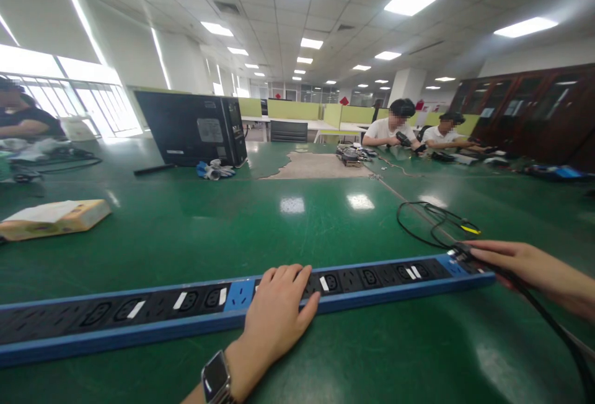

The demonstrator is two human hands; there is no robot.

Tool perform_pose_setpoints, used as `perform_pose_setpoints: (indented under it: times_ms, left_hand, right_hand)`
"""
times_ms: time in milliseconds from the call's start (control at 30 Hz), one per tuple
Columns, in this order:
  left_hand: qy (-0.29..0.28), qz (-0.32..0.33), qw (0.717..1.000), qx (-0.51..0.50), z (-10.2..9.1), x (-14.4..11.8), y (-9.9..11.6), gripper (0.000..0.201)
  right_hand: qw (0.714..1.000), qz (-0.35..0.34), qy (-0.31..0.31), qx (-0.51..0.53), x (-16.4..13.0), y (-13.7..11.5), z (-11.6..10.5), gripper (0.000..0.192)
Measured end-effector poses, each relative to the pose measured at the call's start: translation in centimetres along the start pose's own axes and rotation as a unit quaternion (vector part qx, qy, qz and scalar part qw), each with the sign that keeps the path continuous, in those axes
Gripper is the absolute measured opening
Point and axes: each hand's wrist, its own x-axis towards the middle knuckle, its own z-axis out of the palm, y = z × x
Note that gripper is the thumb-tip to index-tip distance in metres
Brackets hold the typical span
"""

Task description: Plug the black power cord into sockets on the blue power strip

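The power strip (pixel 186 308) is cut off at the left edge of the view, and its middle is hidden under the left hand (pixel 277 317), which lies flat on it with the fingers (pixel 297 277) together, not clamped. The strip is long, blue with black sockets and white labels, and lies across the green table (pixel 288 224). The right hand (pixel 525 267) touches its right end at the black cable (pixel 539 311); whether its fingers grip the cable cannot be told.
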Motion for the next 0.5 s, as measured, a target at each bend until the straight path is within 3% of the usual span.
perform_pose_setpoints:
  times_ms: [233,333,500]
  left_hand:
    - [0.012,-0.002,1.0,0.016,0.2,-0.1,0.1,0.043]
    - [0.013,0.0,1.0,0.017,0.2,-0.1,0.1,0.043]
    - [0.017,0.008,1.0,0.017,0.2,-0.2,0.0,0.043]
  right_hand:
    - [0.982,-0.06,0.028,-0.179,2.4,2.0,0.6,0.06]
    - [0.969,-0.083,0.037,-0.229,2.4,1.4,0.8,0.057]
    - [0.938,-0.177,0.071,-0.291,2.0,-0.1,1.1,0.038]
